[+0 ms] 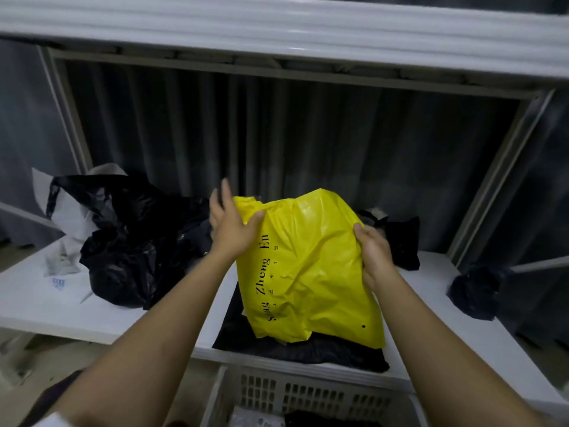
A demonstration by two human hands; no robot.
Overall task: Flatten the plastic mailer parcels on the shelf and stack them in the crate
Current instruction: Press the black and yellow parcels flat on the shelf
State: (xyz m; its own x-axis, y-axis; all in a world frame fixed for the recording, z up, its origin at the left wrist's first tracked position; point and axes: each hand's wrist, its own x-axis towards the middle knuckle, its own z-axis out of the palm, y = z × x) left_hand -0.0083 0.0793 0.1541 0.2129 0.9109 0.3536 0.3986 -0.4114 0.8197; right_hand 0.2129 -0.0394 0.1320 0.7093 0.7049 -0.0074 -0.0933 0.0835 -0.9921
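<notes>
Your left hand (231,224) has its thumb pressed onto the front of the crinkled yellow plastic mailer parcel (311,269) near its upper left corner, while the fingers reach straight up behind that edge, so the corner sits pinched between thumb and fingers. Your right hand (374,252) curls round the parcel's right edge, thumb on the front, fingers hidden behind it. Between them the yellow parcel stands tilted up, black lettering running along its left side, its lower edge resting on a flat black plastic mailer (308,349) that lies at the front of the white shelf (46,306). To the left a heap of crumpled black plastic bags (132,241) sits on the shelf. Below the shelf's front edge stands the white slotted plastic crate (308,396), with items in it too dark to tell.
</notes>
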